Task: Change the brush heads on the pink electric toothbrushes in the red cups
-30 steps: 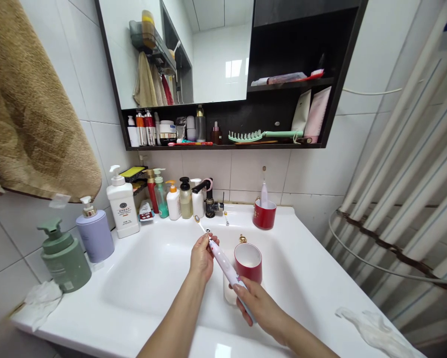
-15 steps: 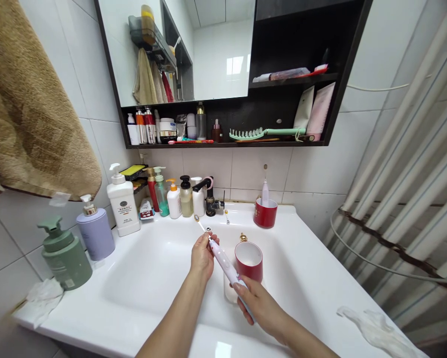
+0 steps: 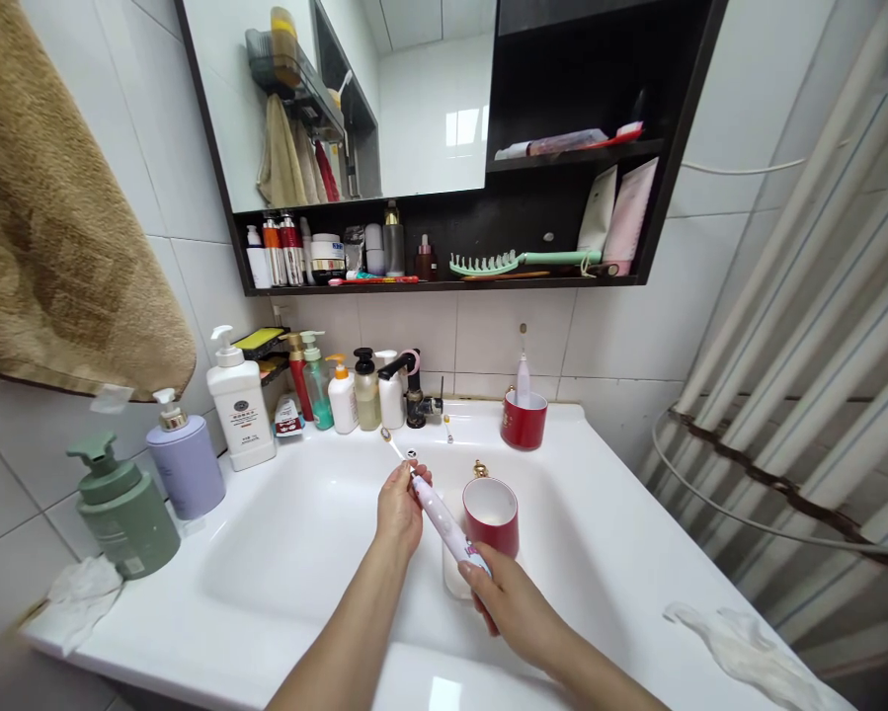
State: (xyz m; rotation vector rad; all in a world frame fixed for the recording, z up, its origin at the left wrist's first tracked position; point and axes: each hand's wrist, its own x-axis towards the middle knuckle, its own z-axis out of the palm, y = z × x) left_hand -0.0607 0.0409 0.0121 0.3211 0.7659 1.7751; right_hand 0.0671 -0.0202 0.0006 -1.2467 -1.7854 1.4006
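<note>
Over the white sink, an electric toothbrush (image 3: 441, 518) with a pale, patterned handle slants between my two hands. My left hand (image 3: 400, 506) pinches it at the neck, where the brush head joins the handle; the bristles (image 3: 386, 434) point up and away to the left. Lower down, my right hand (image 3: 507, 597) is wrapped around the handle's bottom end and hides it. Just behind the right hand, a red cup (image 3: 492, 523) with a white inside stands on a pale block or dish (image 3: 454, 581) in the basin, mostly covered by the cup and hand.
Another red cup (image 3: 524, 425) holding a toothbrush (image 3: 524, 380) stands on the back ledge. A black faucet (image 3: 414, 390) rises beside several pump bottles (image 3: 343, 397). Crumpled tissue (image 3: 740, 647) lies at the right. White pipes (image 3: 776, 395) run along the right wall; a shelf cabinet (image 3: 547, 222) hangs above.
The view has shifted slightly. The toothbrush handle has rolled a little, showing more of its printed pattern, and its bottom end is now covered by my right hand.
</note>
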